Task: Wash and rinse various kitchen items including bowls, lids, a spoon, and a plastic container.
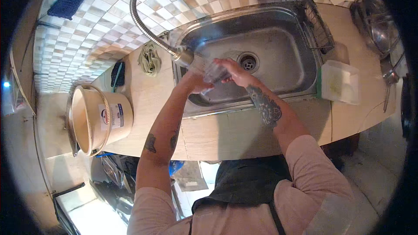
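Over the left part of the stainless steel sink [284, 45], a clear, glass-like vessel [215, 71] is between my hands; it is blurred and its exact kind cannot be told. My left hand [196, 83] is at its lower left side, partly hidden by blur. My right hand [233, 71] curls around its right side, just left of the drain [249, 62]. The flexible metal faucet hose [140, 19] arches above, and its base [183, 57] stands just behind my left hand. Whether water runs over the vessel is unclear.
Left of the sink are a bunched cloth [150, 59], a dark scrubber [118, 74] and a cream plastic bucket [120, 114]. A wire rack [316, 26] hangs at the sink's right end, beside a translucent plastic container [341, 81]. Metal pots [382, 32] stand farther right.
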`<state>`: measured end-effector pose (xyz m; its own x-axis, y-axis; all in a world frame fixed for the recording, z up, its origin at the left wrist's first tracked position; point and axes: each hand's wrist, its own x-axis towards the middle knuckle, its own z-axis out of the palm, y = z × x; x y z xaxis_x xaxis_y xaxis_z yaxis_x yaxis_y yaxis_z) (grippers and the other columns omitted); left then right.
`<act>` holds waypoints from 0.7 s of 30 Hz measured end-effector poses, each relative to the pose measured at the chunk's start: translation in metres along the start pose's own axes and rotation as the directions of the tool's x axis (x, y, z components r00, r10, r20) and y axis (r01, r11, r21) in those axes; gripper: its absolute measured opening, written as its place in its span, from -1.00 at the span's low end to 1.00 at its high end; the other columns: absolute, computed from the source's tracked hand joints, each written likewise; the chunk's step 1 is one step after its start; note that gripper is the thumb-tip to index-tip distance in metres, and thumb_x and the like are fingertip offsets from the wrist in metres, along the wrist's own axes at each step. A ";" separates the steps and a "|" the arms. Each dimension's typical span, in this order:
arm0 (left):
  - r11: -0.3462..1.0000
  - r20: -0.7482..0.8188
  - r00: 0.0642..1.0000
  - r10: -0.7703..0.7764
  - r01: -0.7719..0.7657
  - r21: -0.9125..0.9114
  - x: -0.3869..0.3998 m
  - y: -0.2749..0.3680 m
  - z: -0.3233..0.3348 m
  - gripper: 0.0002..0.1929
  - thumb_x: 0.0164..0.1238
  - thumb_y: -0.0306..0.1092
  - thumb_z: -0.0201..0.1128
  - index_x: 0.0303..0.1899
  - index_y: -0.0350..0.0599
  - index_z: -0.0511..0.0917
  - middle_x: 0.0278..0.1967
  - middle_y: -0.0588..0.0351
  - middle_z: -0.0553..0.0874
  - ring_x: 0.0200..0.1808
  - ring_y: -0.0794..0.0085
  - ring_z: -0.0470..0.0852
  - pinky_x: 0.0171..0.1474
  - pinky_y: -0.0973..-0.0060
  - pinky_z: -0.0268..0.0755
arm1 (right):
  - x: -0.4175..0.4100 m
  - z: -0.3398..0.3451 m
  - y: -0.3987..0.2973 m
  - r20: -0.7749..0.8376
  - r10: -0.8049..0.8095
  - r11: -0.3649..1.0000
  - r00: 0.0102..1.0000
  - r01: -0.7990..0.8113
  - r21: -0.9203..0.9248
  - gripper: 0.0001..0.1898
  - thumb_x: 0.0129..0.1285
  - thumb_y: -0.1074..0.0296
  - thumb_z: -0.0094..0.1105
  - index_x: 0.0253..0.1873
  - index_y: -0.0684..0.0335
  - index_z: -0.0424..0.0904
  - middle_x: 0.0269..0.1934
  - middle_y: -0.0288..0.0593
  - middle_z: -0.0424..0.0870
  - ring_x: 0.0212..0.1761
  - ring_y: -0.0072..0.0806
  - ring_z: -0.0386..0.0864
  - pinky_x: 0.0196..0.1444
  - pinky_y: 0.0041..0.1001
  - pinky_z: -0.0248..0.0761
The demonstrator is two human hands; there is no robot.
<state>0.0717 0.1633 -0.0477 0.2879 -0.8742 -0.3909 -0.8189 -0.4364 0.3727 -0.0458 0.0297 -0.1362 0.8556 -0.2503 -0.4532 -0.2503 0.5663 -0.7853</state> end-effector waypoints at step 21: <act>0.995 -0.431 0.901 -0.041 0.077 0.067 0.010 0.035 0.008 -0.06 -0.10 0.02 0.54 0.32 -0.21 0.27 0.12 -0.18 0.57 0.07 -0.05 0.60 0.14 0.19 0.46 | -0.037 -0.064 -0.007 -0.371 -0.269 0.938 0.889 0.329 0.108 -0.55 0.23 -0.08 0.26 0.04 0.13 0.53 -0.12 -0.24 0.54 -0.13 -0.42 0.52 -0.11 -0.36 0.43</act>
<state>0.0416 0.1405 -0.0455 0.5071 -0.8619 -0.0045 -0.8257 -0.4874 0.2839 -0.1046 -0.0154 -0.1405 0.6594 -0.6664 -0.3480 0.0957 0.5336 -0.8403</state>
